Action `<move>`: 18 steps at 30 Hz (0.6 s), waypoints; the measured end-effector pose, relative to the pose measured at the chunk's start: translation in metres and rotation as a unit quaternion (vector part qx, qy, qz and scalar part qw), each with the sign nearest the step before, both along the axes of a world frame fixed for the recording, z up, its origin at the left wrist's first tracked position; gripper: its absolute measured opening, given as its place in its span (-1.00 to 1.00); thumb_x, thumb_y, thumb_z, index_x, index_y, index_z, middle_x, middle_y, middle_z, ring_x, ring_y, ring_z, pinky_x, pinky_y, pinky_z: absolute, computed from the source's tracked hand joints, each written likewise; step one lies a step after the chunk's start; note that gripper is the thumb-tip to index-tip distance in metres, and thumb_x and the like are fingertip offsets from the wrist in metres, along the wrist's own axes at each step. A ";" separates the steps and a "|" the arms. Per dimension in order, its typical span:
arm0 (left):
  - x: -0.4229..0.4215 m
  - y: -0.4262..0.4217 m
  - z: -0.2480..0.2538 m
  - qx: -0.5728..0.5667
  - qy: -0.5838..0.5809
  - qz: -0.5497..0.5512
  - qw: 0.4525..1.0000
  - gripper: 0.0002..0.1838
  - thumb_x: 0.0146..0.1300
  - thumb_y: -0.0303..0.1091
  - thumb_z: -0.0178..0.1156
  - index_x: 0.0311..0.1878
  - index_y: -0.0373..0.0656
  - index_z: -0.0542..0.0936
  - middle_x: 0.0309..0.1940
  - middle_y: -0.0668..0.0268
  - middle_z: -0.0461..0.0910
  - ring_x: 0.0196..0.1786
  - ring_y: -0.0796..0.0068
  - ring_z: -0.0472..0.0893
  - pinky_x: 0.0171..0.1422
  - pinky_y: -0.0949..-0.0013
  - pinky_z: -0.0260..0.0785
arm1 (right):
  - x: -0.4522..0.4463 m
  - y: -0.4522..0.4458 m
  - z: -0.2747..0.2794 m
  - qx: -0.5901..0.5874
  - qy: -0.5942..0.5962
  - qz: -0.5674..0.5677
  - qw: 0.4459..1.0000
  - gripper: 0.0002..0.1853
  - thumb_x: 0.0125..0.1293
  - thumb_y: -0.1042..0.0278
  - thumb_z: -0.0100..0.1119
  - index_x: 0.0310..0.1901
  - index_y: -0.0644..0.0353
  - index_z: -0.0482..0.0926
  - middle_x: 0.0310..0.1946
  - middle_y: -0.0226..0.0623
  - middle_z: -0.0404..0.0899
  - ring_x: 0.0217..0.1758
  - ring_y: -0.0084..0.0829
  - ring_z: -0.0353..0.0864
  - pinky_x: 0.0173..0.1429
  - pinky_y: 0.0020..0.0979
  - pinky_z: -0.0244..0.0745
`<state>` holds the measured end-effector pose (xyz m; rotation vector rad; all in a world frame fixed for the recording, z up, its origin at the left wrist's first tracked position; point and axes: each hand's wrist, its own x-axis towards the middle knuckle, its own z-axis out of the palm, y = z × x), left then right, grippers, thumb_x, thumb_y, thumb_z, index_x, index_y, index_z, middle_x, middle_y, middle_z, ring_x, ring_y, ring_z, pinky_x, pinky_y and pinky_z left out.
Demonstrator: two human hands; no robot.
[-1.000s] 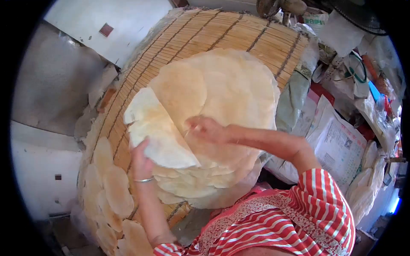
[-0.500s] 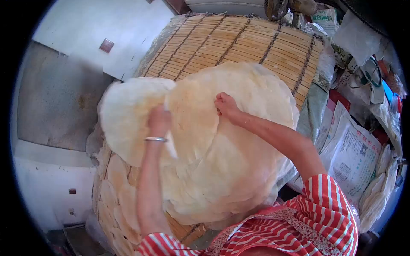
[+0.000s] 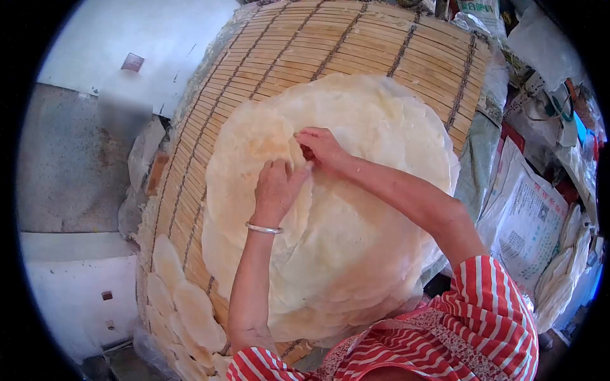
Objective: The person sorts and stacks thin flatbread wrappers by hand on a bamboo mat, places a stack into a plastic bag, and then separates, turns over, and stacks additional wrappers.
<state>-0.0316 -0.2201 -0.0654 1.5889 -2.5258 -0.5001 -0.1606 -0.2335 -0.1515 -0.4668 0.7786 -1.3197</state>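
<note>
Nearing right hand (image 3: 319,150): left hand (image 3: 276,190)

My left hand (image 3: 276,190) lies on a big, thin, round sheet (image 3: 254,171). My right hand (image 3: 321,151) pinches near its edge, close to my left fingers. Lots of pale sheets (image 3: 375,184) sit in a pile under it, on a slatted mat (image 3: 254,60). Smaller round pieces (image 3: 197,314) lie at the mat's lower left.
</note>
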 end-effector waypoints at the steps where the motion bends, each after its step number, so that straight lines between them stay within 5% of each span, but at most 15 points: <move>1: -0.003 0.004 0.001 -0.045 0.003 -0.009 0.999 -0.68 -0.04 -0.17 0.16 -0.41 -0.29 0.48 -0.47 0.09 0.47 -0.37 0.11 0.48 -0.28 0.18 0.31 | 0.001 -0.001 0.003 0.017 -0.008 0.004 1.000 -0.89 0.12 0.38 0.04 -0.50 0.14 0.39 -0.62 -0.49 0.34 -0.54 -0.64 0.38 -0.53 -0.60 0.28; 5: -0.002 0.010 0.014 -0.039 0.055 0.006 0.998 -0.70 0.00 -0.20 0.19 -0.44 -0.31 0.49 -0.61 0.20 0.45 -0.51 0.31 0.45 -0.38 0.28 0.28 | 0.011 -0.003 0.024 0.026 0.013 0.005 1.000 -0.89 0.07 0.40 0.06 -0.52 0.15 0.36 -0.65 -0.48 0.29 -0.60 -0.64 0.32 -0.61 -0.53 0.22; 8: 0.016 0.001 0.028 0.062 0.070 0.044 0.995 -0.79 0.02 -0.34 0.15 -0.46 -0.33 0.45 -0.63 0.09 0.41 -0.55 0.28 0.40 -0.39 0.29 0.26 | 0.012 -0.003 0.027 0.002 0.101 -0.021 0.995 -0.90 0.03 0.41 0.08 -0.51 0.16 0.36 -0.64 -0.46 0.29 -0.62 -0.62 0.29 -0.64 -0.48 0.19; 12: 0.031 -0.008 0.020 -0.018 0.145 0.054 0.988 -0.84 0.00 -0.44 0.15 -0.47 -0.36 0.44 -0.73 0.12 0.34 -0.63 0.37 0.31 -0.46 0.36 0.21 | 0.014 0.004 0.039 0.048 0.227 -0.043 0.972 -0.88 -0.01 0.41 0.08 -0.54 0.21 0.36 -0.65 -0.43 0.30 -0.61 -0.59 0.32 -0.63 -0.47 0.20; 15: 0.066 -0.026 0.002 -0.049 0.181 0.105 0.977 -0.85 -0.01 -0.43 0.17 -0.45 -0.34 0.47 -0.71 0.22 0.38 -0.61 0.47 0.32 -0.46 0.39 0.20 | 0.027 -0.006 -0.015 -0.044 0.101 -0.101 0.989 -0.84 -0.01 0.39 0.09 -0.60 0.23 0.36 -0.68 -0.43 0.29 -0.64 -0.59 0.29 -0.63 -0.47 0.18; 18: 0.118 -0.039 0.047 -0.091 0.229 0.180 0.952 -0.90 0.00 -0.46 0.15 -0.42 -0.30 0.52 -0.63 0.36 0.45 -0.55 0.57 0.34 -0.43 0.42 0.22 | 0.026 0.019 0.001 -0.064 0.172 -0.175 0.967 -0.83 0.00 0.41 0.09 -0.65 0.23 0.39 -0.68 -0.41 0.33 -0.68 -0.59 0.27 -0.64 -0.47 0.19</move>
